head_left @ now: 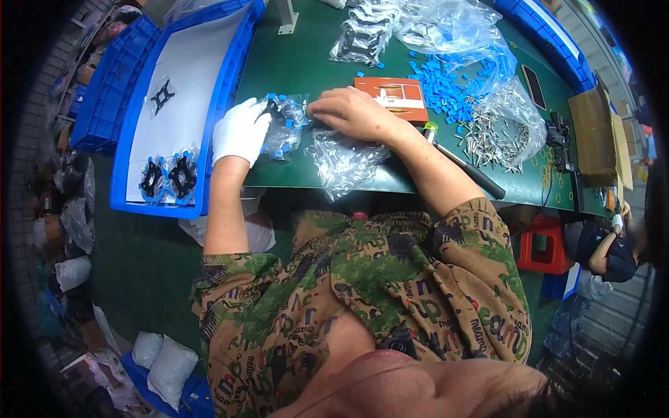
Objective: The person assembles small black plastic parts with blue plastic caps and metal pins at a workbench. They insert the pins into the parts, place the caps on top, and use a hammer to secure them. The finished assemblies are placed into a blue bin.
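Observation:
In front of me on the table lies a clear plastic bag (284,139) with a black frame-like part and several blue pieces in it. My left hand (240,132), in a white glove, is closed on the bag's left edge. My bare right hand (352,115) is at the bag's upper right, its fingers curled and pressed together; what sits between the fingertips is hidden. Below that hand is a crumpled clear plastic bag (341,164). An orange-red box (394,97) stands just beyond the right hand.
A blue tray (209,164) at left holds bagged black parts (182,175). At right are blue pieces (442,87), metal screws (495,136), a black-handled hammer (474,174), a phone (534,87) and a cardboard box (596,136). Bagged silvery parts (362,35) lie at the back. Another person (606,247) is far right.

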Demonstrator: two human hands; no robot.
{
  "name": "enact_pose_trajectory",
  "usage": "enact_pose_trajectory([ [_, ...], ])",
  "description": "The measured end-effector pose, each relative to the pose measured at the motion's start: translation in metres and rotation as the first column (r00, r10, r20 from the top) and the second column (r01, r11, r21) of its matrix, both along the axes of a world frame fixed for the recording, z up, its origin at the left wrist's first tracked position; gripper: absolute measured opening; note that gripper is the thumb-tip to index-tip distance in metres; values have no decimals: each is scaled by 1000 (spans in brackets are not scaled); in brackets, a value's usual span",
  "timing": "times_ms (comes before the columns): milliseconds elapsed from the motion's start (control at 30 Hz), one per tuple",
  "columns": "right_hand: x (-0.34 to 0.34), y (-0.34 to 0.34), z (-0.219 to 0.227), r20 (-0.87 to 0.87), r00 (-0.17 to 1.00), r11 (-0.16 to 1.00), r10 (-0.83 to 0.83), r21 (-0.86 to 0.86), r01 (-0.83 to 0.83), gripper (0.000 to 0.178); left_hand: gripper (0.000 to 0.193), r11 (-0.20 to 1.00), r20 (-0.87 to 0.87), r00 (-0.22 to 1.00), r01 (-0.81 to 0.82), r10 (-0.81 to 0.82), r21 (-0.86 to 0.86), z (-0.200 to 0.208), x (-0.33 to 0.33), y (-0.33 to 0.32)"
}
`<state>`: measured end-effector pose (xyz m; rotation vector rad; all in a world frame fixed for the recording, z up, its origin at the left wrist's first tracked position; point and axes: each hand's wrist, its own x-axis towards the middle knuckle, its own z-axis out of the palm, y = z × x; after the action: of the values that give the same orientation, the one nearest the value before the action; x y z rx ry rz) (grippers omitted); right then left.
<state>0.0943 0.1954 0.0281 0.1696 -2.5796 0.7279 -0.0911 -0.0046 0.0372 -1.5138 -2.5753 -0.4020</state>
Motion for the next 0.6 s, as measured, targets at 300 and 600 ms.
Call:
enact_pose_trajectory([
  [300, 3, 4, -4, 53, 998, 999, -18, 51, 15, 23, 27, 988, -320, 947, -31, -19, -151, 8, 18, 8],
  [600, 5, 9, -7, 9, 1000, 996, -15, 91, 15, 22, 26, 995, -355, 930, 96, -96, -18, 4, 35, 9],
])
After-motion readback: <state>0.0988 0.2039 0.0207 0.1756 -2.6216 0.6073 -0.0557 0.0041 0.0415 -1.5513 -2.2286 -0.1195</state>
